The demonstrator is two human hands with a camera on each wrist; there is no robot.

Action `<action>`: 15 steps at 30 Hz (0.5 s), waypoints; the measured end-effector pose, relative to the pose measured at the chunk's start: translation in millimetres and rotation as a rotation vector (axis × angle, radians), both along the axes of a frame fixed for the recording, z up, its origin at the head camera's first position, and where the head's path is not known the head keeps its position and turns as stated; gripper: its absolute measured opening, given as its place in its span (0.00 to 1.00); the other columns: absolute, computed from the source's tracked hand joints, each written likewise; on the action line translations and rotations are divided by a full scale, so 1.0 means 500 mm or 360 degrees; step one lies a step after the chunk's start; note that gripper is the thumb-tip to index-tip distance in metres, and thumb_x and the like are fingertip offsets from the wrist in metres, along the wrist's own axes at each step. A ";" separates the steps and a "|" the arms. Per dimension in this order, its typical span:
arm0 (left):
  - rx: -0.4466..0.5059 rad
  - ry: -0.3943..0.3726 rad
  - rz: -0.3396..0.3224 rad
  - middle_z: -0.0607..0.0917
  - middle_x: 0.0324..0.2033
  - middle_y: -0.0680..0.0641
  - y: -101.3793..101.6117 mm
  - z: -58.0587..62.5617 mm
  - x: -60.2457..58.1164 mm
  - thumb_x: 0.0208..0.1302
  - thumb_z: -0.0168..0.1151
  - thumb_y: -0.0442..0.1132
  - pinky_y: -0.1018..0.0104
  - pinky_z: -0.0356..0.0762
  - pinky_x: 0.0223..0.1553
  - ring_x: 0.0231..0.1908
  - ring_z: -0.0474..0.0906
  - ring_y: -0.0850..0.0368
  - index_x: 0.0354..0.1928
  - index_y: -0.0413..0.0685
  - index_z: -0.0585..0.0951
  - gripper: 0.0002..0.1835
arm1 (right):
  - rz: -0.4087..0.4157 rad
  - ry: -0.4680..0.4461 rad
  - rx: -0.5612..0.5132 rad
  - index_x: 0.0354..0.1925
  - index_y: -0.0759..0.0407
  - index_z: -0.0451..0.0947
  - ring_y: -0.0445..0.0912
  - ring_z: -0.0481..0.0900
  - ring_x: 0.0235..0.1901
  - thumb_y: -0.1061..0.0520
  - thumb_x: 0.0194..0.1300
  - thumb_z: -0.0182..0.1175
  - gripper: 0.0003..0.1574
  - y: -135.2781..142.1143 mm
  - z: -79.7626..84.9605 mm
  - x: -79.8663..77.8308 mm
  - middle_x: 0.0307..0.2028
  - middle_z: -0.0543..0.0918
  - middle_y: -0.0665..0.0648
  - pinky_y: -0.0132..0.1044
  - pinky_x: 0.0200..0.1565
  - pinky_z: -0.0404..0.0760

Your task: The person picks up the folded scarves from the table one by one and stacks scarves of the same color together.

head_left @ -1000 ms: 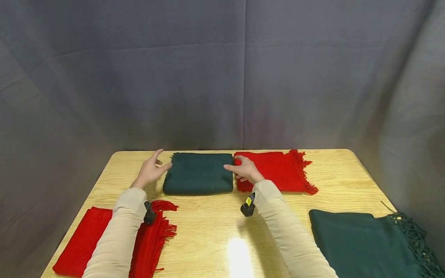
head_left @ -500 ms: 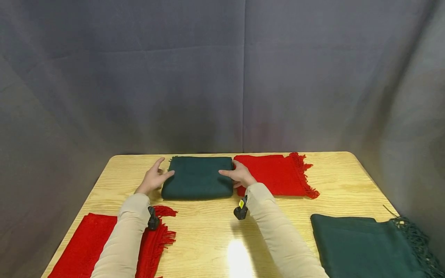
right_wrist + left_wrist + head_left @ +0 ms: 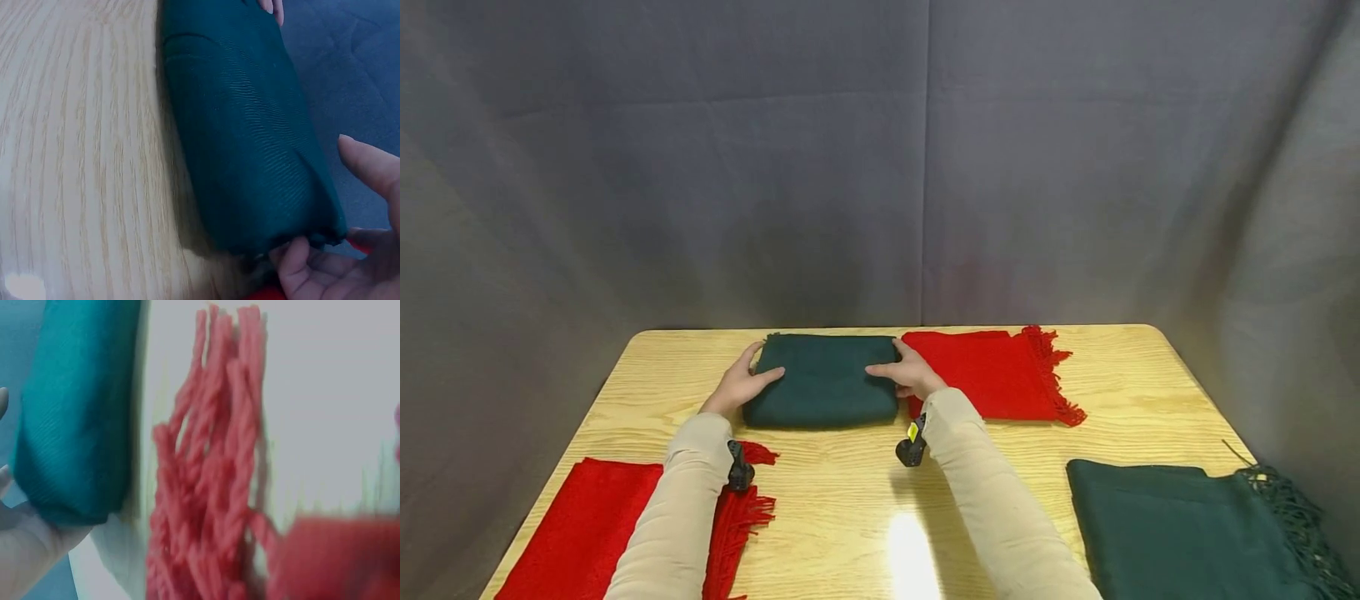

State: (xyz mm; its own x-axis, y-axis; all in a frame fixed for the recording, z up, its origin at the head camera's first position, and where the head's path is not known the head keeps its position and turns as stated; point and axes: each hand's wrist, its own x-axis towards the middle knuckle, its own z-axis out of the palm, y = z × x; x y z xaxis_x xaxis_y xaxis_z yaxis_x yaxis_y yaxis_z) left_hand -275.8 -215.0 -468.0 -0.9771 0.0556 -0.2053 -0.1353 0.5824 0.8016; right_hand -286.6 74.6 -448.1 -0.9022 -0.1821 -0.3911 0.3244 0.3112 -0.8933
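Note:
A folded dark green scarf (image 3: 823, 383) lies near the table's far edge, a bit of fringe at its far left corner. My left hand (image 3: 736, 387) holds its left end, thumb over the top. At the right end, my right hand (image 3: 919, 377) grips it with the thumb above. In the right wrist view, curled fingers (image 3: 297, 262) tuck under the end of the green scarf (image 3: 244, 137). The left wrist view shows my palm (image 3: 37, 544) against the other end of the scarf (image 3: 81, 419); most of those fingers are hidden.
A folded red fringed scarf (image 3: 985, 375) lies just right of the green one. Another red scarf (image 3: 580, 525) is at the front left, partly under my left forearm. A second green scarf (image 3: 1180, 533) sits front right. A grey curtain (image 3: 820, 183) stands behind the wooden table (image 3: 842, 508).
Both hands have closed in from the sides onto the ends of the middle green scarf. The scarf has shifted slightly left, and its right end now stands a little apart from before.

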 end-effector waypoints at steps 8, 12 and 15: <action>0.0162 -0.0028 -0.0004 0.47 0.68 0.36 0.012 -0.003 0.002 0.61 0.58 0.45 0.41 0.49 0.60 0.66 0.45 0.37 0.71 0.52 0.44 0.43 | 0.0034 -0.0077 -0.0101 0.71 0.46 0.45 0.58 0.57 0.62 0.57 0.55 0.64 0.53 -0.005 -0.013 -0.004 0.68 0.49 0.60 0.58 0.55 0.63; 0.0213 -0.0066 -0.0063 0.44 0.69 0.38 0.015 -0.004 0.004 0.60 0.59 0.42 0.41 0.44 0.61 0.66 0.41 0.38 0.70 0.53 0.46 0.42 | 0.0046 -0.0087 -0.0075 0.70 0.46 0.48 0.58 0.60 0.60 0.57 0.54 0.64 0.51 -0.009 -0.021 -0.002 0.68 0.50 0.60 0.58 0.54 0.65; 0.0225 -0.0088 -0.0096 0.44 0.69 0.39 0.016 -0.003 0.005 0.59 0.59 0.41 0.40 0.42 0.61 0.66 0.40 0.38 0.70 0.54 0.48 0.41 | 0.0040 -0.0066 -0.0050 0.68 0.46 0.51 0.59 0.63 0.58 0.58 0.54 0.64 0.49 -0.013 -0.024 -0.001 0.67 0.52 0.61 0.57 0.52 0.67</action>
